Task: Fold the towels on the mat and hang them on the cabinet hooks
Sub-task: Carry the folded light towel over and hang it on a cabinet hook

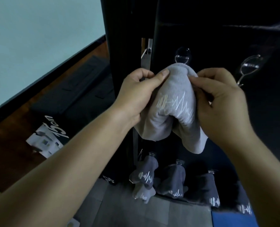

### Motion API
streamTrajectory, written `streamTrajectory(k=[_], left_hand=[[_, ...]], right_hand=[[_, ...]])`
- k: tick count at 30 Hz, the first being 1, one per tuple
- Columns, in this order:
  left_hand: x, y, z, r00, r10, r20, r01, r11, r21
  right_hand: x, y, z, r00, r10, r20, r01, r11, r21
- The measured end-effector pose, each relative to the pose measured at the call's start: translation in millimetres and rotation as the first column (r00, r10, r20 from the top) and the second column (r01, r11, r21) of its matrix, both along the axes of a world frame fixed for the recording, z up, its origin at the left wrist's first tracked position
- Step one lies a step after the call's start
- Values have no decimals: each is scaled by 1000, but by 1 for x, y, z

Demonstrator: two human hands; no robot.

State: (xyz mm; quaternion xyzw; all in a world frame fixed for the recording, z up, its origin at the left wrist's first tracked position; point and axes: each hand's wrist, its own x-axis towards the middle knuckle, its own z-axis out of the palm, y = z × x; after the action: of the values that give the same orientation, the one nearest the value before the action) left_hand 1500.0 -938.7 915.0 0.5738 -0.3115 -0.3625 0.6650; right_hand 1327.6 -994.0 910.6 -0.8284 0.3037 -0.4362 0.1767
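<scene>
A light grey towel (173, 95) with a white dumbbell-and-pulse print hangs folded against the black cabinet (209, 38), its top just below a clear hook (183, 54). My left hand (139, 92) pinches the towel's upper left side between thumb and fingers. On the upper right side my right hand (221, 102) grips the same towel. A second clear hook (250, 66) to the right is bare. Lower on the cabinet hang several dark grey towels (145, 174) with the same print, and one lighter grey towel (142, 194) beneath them.
A corner of the blue mat (234, 218) shows at the bottom right on the grey tiled floor (127, 210). To the left lies a dark box (54, 128) printed "15cm" on a wooden floor. A pale wall fills the upper left.
</scene>
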Motion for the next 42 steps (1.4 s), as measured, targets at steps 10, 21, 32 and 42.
streamTrajectory(k=[10,21,32,42], left_hand=[[-8,28,-7,950,70,303,2,973,-231],[-18,35,-36,794,-117,597,229,967,-114],[-17,23,-52,822,-81,564,199,968,-151],[-22,43,-54,934,-259,245,314,923,-222]], right_hand=[[-9,8,0,983,179,48,-185,946,266],[-8,3,-23,978,169,-120,-166,986,31],[-14,6,-48,974,92,-208,-100,995,-29],[-18,14,-59,970,182,-162,-171,982,80]])
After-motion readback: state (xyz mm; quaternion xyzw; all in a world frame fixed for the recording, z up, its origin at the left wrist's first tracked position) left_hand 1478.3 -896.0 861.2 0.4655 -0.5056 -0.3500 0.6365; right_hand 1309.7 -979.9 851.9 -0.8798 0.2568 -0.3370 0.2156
